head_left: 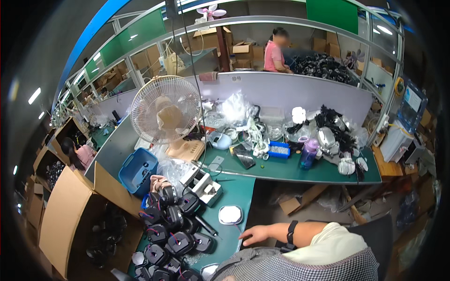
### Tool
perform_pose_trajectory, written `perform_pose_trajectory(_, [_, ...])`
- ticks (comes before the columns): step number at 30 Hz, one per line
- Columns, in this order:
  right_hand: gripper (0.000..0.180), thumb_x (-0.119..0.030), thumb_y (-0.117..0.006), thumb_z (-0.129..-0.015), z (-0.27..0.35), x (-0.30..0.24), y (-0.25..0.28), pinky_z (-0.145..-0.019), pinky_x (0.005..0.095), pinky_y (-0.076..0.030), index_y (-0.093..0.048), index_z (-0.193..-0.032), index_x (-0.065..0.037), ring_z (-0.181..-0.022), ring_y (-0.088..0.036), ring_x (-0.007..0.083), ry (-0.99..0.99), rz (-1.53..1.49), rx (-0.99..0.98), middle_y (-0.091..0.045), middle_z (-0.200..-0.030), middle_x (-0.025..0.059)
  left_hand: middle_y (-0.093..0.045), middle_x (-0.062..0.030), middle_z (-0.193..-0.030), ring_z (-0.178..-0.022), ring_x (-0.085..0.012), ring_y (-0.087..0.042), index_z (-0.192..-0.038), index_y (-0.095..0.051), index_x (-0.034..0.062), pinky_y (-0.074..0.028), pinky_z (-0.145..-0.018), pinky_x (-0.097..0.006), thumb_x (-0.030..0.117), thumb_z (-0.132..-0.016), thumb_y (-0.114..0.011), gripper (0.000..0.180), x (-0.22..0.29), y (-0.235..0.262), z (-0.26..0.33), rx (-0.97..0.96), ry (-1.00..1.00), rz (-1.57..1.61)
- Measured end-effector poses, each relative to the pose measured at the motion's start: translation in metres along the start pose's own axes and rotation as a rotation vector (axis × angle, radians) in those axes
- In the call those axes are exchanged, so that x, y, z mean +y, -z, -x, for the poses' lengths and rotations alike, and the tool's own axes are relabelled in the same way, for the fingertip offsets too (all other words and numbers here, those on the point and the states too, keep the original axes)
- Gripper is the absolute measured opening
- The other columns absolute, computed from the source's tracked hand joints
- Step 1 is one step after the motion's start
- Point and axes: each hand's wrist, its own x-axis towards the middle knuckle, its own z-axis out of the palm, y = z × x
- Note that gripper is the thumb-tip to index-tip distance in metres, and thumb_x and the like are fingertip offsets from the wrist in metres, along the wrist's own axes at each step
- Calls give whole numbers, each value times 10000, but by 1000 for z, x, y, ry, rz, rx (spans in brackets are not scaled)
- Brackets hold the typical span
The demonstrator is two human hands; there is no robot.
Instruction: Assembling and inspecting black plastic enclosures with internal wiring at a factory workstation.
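My right hand [253,234] reaches over the green bench's edge, a black band round its wrist. Its fingers are stretched out and slightly apart, close to a thin reddish wire [238,228]. That wire runs to a rounded square part with a white face [230,215], lying flat on the bench. Whether the fingers touch the wire is too small to tell. A small patch of skin at the lower edge may belong to my left hand; its fingers are hidden. Beside it is another white-faced part [208,270]. Several black motor-like housings [181,242] with coloured wires are heaped to the left.
A cardboard box [65,222] holding dark parts stands at left. Behind the heap are a blue basket [138,171], a white device [202,186] and a desk fan [166,112]. A purple bottle [309,153] and blue tray [279,150] stand farther back. A person [275,54] works beyond the partition.
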Motion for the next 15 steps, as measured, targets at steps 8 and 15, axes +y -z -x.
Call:
perform_pose_trajectory(8, [617,-478,-610,-914,0,-6,-6,-1082,357,-366,-522,-1383,-88,-1276,-505,257,-22,33,-191,-543,-1382,143,-626,-303,-1072,-981,-432,-588,-1162,-576,-95,-447,-888,-437,290,-948,-567,441,-20,14,28,-114,49,-158])
perform_pose_trajectory(15, [676,-561,-612,-887,-39,21,-12,-1084,372,-364,-506,-1404,-137,-1284,-494,271,20,-192,-219,-537,-1376,160,-643,-263,-1099,-993,-371,-609,-1182,-586,-75,-460,-910,-405,252,-941,-581,406,-39,-3,29,-269,231,-195])
